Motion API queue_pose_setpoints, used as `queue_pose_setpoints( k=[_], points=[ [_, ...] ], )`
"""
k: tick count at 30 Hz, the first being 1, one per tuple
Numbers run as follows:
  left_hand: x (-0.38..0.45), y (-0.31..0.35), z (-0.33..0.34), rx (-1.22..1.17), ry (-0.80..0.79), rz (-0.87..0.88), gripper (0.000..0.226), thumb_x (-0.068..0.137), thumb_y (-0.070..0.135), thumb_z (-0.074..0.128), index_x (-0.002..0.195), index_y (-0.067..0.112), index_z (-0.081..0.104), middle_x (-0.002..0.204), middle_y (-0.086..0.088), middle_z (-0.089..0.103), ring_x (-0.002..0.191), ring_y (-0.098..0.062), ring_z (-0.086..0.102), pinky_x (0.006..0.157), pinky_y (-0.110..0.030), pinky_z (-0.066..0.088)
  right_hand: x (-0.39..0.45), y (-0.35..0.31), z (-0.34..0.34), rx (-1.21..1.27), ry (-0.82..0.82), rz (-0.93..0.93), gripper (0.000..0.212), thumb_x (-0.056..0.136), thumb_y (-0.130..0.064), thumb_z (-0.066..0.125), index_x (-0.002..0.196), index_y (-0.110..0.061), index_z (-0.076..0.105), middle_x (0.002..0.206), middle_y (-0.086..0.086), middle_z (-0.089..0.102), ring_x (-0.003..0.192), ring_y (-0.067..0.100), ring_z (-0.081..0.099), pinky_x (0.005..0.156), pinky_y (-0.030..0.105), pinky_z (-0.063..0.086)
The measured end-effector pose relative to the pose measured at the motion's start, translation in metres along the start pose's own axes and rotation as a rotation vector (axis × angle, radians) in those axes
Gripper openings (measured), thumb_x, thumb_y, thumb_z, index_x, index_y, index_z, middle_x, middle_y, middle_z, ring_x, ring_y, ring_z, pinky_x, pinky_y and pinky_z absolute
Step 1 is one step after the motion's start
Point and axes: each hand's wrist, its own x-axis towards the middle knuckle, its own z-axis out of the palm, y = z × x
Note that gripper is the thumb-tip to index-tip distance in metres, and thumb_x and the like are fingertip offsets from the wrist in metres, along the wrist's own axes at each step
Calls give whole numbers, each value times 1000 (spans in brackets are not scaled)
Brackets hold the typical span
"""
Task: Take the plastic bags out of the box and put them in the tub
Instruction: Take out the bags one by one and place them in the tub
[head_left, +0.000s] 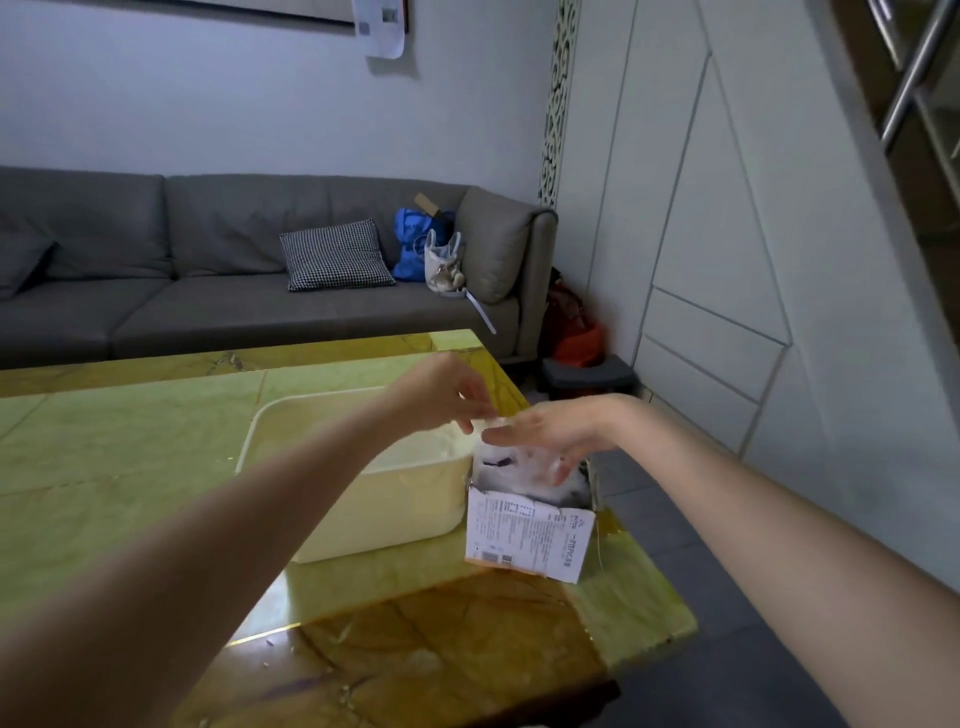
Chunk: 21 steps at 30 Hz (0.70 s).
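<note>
Two bare forearms come in from the lower corners and meet over the box (527, 535), which stands on the green and brown stone surface (130, 467) close to its right edge. Its top is torn open and its printed white side faces the camera. Inside and just above the opening there is a bunch of thin clear plastic bags (524, 465), blurred, so I cannot count them.

Above the box, the left hand (447, 392) has its fingers curled and seems to pinch the top edge of a bag between thumb and fingertips. The right hand (550, 431) is over the opening with fingers nearly straight and loose; they lie against the plastic but do not grip it.

The cream tub (363, 514) touches the left side of the box or stands just beside it; its inside is mostly hidden behind the left arm.

I judge the step in hand is to lift the bags out. To do it well, the left hand should pull straight up and slowly, because the film is light and clings, and a fast pull may tip the box. The right hand could press the box rim down, or gather the loose film so nothing stays behind. After this, the way to the tub is short: only leftward over its rim.

Beyond the surface stands a grey sofa (208, 270).
</note>
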Motion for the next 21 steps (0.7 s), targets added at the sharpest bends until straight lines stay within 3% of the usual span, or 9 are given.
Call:
queue_pose_setpoints(
  k=[2, 4, 6, 7, 8, 11, 15, 18, 21],
  points=[
    [2, 3, -6, -47, 29, -27, 12, 86, 20, 64, 82, 10, 70, 60, 4, 64, 42, 8, 53, 51, -17, 39, -1, 2, 2, -2, -18, -9, 77, 83, -66, 47, 143, -19, 39, 137, 5, 48, 110, 21, 58, 83, 33, 52],
    [2, 7, -9, -118, 59, -42, 14, 89, 18, 61, 78, 11, 64, 65, -1, 66, 42, 5, 56, 50, -20, 40, -1, 2, 0, -129, 78, -78, 64, 86, -61, 50, 131, -15, 52, 123, 6, 60, 90, 17, 63, 79, 31, 48],
    [2, 11, -12, -228, 149, -64, 16, 92, 16, 56, 77, 11, 58, 76, -7, 69, 42, -2, 58, 48, -21, 41, -1, 0, -6, -171, 305, -185, 37, 88, -43, 60, 93, -6, 65, 85, 6, 63, 69, 16, 55, 66, 27, 43],
    [2, 13, -15, -289, 194, -87, 16, 94, 17, 53, 79, 11, 56, 79, -6, 70, 43, -4, 59, 47, -21, 42, 0, -1, -11, -140, 417, -217, 29, 87, -34, 63, 75, -8, 61, 70, 4, 55, 63, 15, 49, 60, 27, 38],
    [2, 15, -18, -360, 225, -113, 16, 95, 17, 49, 81, 11, 54, 80, -3, 70, 43, -6, 59, 46, -21, 43, -1, -1, -17, -95, 511, -238, 26, 86, -28, 65, 70, -8, 60, 65, 3, 50, 61, 13, 45, 60, 27, 35],
    [0, 19, -26, -580, 277, -170, 18, 99, 18, 42, 83, 13, 48, 79, -3, 69, 40, -5, 57, 41, -17, 43, -4, -3, -29, -10, 625, -282, 16, 84, -18, 67, 83, -2, 68, 75, 6, 62, 65, 11, 52, 67, 28, 42],
    [-2, 20, -29, -653, 313, -221, 15, 99, 16, 41, 90, 8, 50, 70, -5, 65, 41, -4, 57, 41, -15, 44, 2, -3, -24, -76, 559, -268, 21, 83, -22, 71, 95, -5, 71, 99, 6, 68, 96, 15, 57, 86, 31, 44],
    [-4, 17, -32, -696, 370, -243, 20, 99, 18, 42, 82, 11, 50, 69, -4, 61, 52, -9, 56, 45, -16, 46, 8, 1, -18, 29, 564, -279, 33, 83, -21, 70, 98, 8, 65, 86, 12, 63, 81, 15, 53, 69, 23, 41],
    [-5, 9, -34, -691, 344, -199, 18, 93, 31, 52, 94, 14, 53, 93, -3, 60, 84, -13, 58, 66, -23, 49, 0, -4, -20, 403, 612, -334, 24, 82, -17, 72, 103, -9, 65, 94, 7, 62, 64, 7, 53, 46, 13, 40]
  ],
)
